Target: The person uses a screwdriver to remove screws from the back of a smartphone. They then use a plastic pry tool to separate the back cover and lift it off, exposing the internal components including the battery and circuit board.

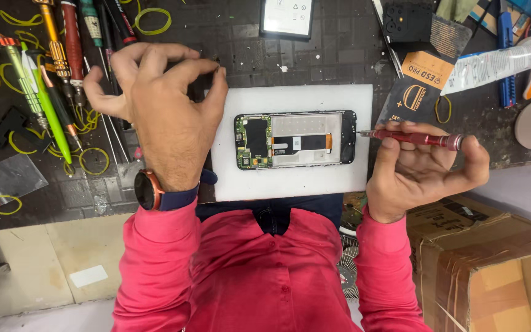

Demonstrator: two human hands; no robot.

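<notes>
An opened phone (296, 140) lies flat on a white foam mat (290, 178), showing its green circuit board on the left and a metal frame. My right hand (419, 175) grips a red precision screwdriver (413, 138) held level, its tip touching the phone's right end. My left hand (161, 117), with a watch (147, 189) on the wrist, hovers over the mat's upper left corner. Its thumb and forefinger are pinched together. Whatever may be between them is too small to see.
Screwdrivers and tweezers (56, 67) lie in a row at the left among yellow rubber bands (93, 161). A flat battery (287, 17), a black back cover (407, 21), a black pouch (419, 86) and a white tube (499, 64) sit beyond the mat. A cardboard box (487, 264) stands at the lower right.
</notes>
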